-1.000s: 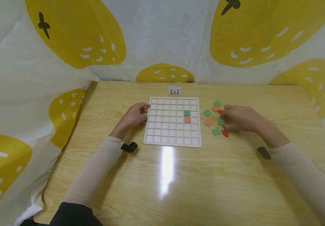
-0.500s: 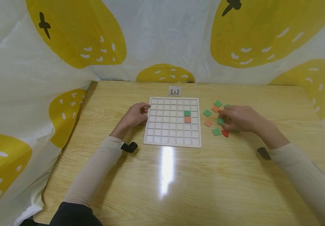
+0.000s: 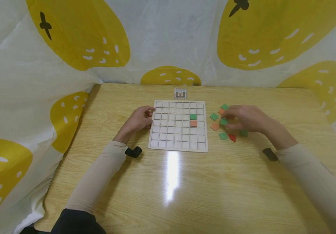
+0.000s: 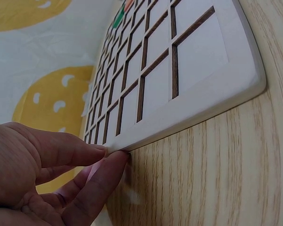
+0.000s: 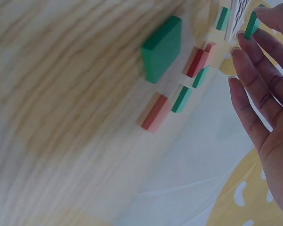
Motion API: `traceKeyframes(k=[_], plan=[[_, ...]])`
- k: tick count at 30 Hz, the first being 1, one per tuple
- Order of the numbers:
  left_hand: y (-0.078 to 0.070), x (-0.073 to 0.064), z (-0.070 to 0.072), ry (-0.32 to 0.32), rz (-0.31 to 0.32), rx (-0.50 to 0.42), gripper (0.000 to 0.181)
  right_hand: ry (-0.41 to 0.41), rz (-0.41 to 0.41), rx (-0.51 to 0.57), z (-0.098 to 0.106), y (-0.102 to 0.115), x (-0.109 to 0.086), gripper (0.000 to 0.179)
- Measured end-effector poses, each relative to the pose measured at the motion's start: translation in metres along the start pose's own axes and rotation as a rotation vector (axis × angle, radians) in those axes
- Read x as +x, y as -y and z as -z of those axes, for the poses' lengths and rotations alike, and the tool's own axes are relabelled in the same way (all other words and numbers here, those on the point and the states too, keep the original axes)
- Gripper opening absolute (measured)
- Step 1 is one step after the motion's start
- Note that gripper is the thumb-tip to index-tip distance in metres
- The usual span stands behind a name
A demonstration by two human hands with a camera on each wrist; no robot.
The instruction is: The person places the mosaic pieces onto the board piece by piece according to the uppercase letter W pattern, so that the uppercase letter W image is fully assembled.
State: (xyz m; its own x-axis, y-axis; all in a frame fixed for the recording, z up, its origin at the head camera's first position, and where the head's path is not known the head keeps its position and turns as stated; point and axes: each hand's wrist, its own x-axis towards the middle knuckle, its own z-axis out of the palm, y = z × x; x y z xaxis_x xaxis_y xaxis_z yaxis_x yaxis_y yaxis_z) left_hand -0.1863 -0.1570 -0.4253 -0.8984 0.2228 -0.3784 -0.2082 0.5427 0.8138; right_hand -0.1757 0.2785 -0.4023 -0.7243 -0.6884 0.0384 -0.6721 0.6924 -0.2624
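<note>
A white grid board (image 3: 178, 150) lies on the table, a green square tile (image 3: 193, 117) and an orange square tile (image 3: 193, 123) set in its cells. At the board's left edge my left hand (image 3: 139, 119) pinches the rim; the left wrist view has the thumb (image 4: 80, 149) on the edge and the index finger below it. My right hand (image 3: 245, 118), right of the board, holds a green square tile (image 5: 251, 26) between thumb and index finger. Its other fingers (image 5: 252, 87) are extended. Loose tiles lie under and around this hand, some hidden by it.
Loose green (image 3: 223, 136), orange (image 3: 214, 126) and red (image 3: 232, 138) tiles lie right of the board. Behind the board is a small pattern card (image 3: 180, 93). A white cloth (image 3: 170, 35) with yellow fruit prints hangs along the table's back and left side.
My right hand has lifted a green tile and moved slightly left toward the board, uncovering another green tile behind it. The left hand stays at the board's edge.
</note>
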Motion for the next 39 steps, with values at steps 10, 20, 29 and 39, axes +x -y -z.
traceKeyframes(k=[10, 20, 29, 39], plan=[[0.000, 0.001, 0.000, -0.001, -0.003, 0.009, 0.054, -0.016, 0.023, 0.018, 0.001, 0.011, 0.011, 0.021], [0.000, 0.000, 0.000, 0.004, -0.009, 0.004, 0.053, -0.016, 0.073, 0.020, -0.001, 0.019, 0.025, 0.022], [0.002, 0.001, 0.000, 0.003, -0.005, 0.004, 0.054, -0.003, 0.110, 0.035, -0.004, 0.026, 0.034, 0.025], [0.003, 0.000, 0.000, 0.002, -0.007, -0.013, 0.053, -0.004, 0.143, 0.031, -0.009, 0.036, 0.044, 0.025]])
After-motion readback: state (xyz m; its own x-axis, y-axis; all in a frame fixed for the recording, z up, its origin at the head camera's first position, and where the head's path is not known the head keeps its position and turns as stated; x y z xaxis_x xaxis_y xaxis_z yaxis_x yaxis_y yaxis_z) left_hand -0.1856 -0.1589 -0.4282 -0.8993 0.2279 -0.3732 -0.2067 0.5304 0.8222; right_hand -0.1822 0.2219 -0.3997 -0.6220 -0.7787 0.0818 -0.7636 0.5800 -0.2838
